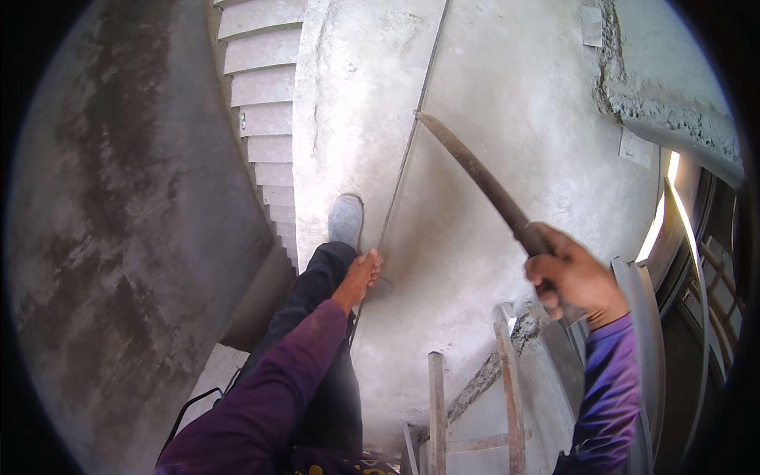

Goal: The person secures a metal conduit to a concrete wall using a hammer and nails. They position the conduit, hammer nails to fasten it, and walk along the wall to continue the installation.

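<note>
My left hand is closed around a thin dark steel rod, low in front of my legs. The rod runs away from me over the pale concrete and leaves the view at the top. In my right fist is a long, slightly curved, rusty metal bar that narrows toward its far end. That narrow end meets the rod, or lies over it; whether it is hooked on cannot be made out. The bar slants up and left from my right hand.
My grey boot stands near the slab's left edge. Stacked grey slats or steps descend there beside a stained concrete surface. A wooden ladder-like frame stands close at lower right. Further right are curved panels and a rough concrete ledge.
</note>
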Motion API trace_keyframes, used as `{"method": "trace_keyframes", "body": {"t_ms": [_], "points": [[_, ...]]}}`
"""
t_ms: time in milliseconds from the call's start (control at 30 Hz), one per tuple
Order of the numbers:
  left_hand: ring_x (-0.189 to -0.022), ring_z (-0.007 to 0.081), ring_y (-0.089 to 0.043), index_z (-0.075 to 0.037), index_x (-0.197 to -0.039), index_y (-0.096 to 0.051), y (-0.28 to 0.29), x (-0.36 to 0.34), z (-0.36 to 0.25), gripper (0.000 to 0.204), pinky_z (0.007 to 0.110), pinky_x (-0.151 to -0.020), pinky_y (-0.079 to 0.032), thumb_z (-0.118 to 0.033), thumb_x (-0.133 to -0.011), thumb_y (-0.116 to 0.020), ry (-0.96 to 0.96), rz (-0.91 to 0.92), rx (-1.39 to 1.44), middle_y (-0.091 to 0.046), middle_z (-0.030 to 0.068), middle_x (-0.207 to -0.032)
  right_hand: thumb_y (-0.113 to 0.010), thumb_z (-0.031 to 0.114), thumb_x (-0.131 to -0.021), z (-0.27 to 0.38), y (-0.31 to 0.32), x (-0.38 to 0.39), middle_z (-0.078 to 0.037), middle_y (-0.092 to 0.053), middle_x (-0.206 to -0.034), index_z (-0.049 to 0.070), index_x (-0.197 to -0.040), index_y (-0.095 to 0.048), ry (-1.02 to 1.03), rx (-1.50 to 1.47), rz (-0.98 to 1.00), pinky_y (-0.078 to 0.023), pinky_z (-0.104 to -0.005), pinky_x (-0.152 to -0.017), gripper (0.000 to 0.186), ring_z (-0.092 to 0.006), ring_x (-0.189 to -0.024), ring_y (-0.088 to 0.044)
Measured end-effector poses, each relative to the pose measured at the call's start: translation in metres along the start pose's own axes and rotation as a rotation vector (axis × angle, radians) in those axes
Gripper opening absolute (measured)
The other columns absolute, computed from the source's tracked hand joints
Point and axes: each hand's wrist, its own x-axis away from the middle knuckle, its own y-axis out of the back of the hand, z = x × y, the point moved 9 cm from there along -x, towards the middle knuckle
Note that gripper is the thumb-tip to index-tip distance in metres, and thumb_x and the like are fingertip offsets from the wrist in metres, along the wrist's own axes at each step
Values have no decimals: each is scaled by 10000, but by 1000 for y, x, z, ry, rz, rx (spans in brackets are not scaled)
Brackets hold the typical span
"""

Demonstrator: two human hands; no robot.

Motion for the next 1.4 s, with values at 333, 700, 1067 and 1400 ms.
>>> {"method": "trace_keyframes", "body": {"t_ms": [333, 700, 1067, 1400], "points": [[-568, 44, -316, -206, -817, -477, 19, 6, 1, 438, 233, -503, -268, -548, -1090, -504, -1, -136, 18, -351, -92, -711, -574, 31, -907, -13, -59, -8, -19, -522, -711, -33, -1312, -502, 39, -131, -17, -438, -287, -406, 416, -101, -476, -514], [-566, 38, -334, -211, -813, -476, 3, 6, -5, 432, 231, -508, -270, -542, -1087, -523, -65, -115, -23, -400, -82, -724, -554, 24, -884, -1, -32, 21, -39, -528, -754, -74, -1336, -501, -18, -155, 20, -456, -295, -458, 465, -117, -510, -538], [-564, 25, -313, -196, -784, -497, 7, 18, -3, 441, 240, -493, -230, -510, -1092, -531, -62, -208, 25, -386, -95, -699, -571, 53, -934, -2, -77, 8, -52, -558, -708, -39, -1301, -478, -10, -17, -81, -455, -321, -419, 390, -140, -493, -565], [-599, 31, -306, -180, -764, -518, 15, 20, -1, 445, 261, -526, -236, -490, -1079, -569, -109, -260, -19, -385, -99, -702, -574, 79, -903, -23, -92, -19, -148, -626, -743, -51, -1257, -492, 52, 32, -108, -519, -404, -499, 387, -253, -535, -643]]}}
